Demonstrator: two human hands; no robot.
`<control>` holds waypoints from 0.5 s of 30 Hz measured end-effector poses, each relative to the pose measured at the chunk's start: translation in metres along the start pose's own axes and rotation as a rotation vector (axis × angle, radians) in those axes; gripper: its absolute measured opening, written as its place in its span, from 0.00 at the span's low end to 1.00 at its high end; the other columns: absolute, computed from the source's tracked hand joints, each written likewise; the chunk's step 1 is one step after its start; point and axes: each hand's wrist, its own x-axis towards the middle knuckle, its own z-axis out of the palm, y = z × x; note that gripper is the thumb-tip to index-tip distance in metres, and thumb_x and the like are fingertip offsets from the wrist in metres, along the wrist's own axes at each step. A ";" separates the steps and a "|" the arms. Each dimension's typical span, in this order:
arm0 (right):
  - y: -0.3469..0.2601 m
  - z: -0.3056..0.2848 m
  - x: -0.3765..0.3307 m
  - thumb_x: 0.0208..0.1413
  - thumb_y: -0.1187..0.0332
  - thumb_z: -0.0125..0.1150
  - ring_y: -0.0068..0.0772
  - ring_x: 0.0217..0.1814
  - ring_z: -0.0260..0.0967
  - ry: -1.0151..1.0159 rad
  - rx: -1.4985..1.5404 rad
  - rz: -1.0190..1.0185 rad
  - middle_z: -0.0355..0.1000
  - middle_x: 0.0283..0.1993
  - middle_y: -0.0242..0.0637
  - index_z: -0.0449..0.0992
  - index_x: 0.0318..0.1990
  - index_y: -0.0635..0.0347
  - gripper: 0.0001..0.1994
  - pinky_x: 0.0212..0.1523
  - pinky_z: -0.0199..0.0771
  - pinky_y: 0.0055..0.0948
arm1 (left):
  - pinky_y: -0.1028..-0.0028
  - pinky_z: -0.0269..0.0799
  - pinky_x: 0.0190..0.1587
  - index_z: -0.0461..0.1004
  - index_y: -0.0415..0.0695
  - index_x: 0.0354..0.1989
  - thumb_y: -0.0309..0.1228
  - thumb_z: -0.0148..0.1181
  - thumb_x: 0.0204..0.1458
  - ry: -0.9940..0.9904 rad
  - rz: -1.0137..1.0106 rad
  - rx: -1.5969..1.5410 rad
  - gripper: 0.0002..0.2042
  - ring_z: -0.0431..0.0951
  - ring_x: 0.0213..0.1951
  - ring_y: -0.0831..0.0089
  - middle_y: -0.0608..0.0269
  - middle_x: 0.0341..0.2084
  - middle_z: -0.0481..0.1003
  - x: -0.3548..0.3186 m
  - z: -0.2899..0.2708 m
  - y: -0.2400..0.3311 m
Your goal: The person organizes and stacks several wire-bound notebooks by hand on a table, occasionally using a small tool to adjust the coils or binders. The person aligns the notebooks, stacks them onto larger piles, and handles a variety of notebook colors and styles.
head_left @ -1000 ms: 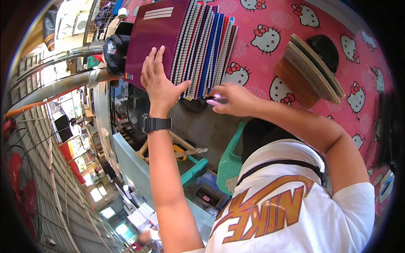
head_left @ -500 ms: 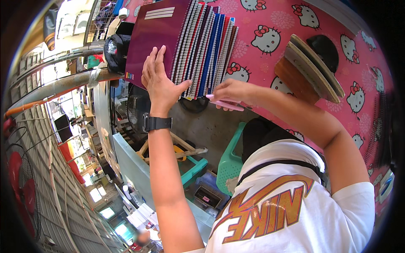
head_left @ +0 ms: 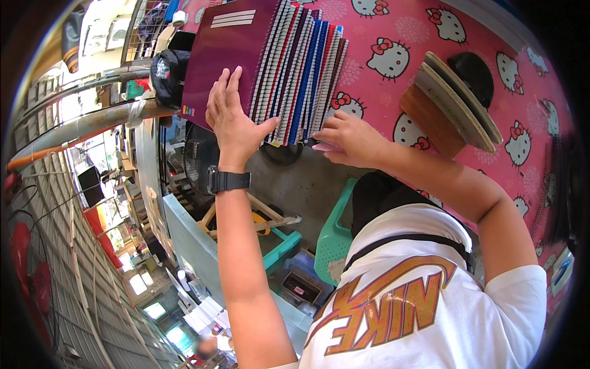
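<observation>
At the near edge of the table (head_left: 393,92), a pink tool (head_left: 327,147) is clamped in the fingers of the right hand (head_left: 354,141); just forward and left of these, the notebooks (head_left: 286,71), coils stretched away, are touched by the left hand (head_left: 232,123) (thumb spread).

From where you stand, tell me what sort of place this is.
Probably a small workshop: spiral-bound notebooks are stacked on a pink-covered table, a green plastic stool stands nearby, and a red-bladed fan shows at far left.
</observation>
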 end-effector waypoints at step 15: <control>0.002 -0.017 -0.002 0.36 0.65 0.64 0.37 0.47 0.59 0.042 -0.239 0.094 0.65 0.38 0.34 0.73 0.43 0.50 0.20 0.42 0.58 0.36 | 0.58 0.43 0.63 0.51 0.52 0.64 0.39 0.72 0.26 0.000 0.007 0.022 0.50 0.50 0.63 0.58 0.57 0.62 0.53 0.000 -0.002 0.002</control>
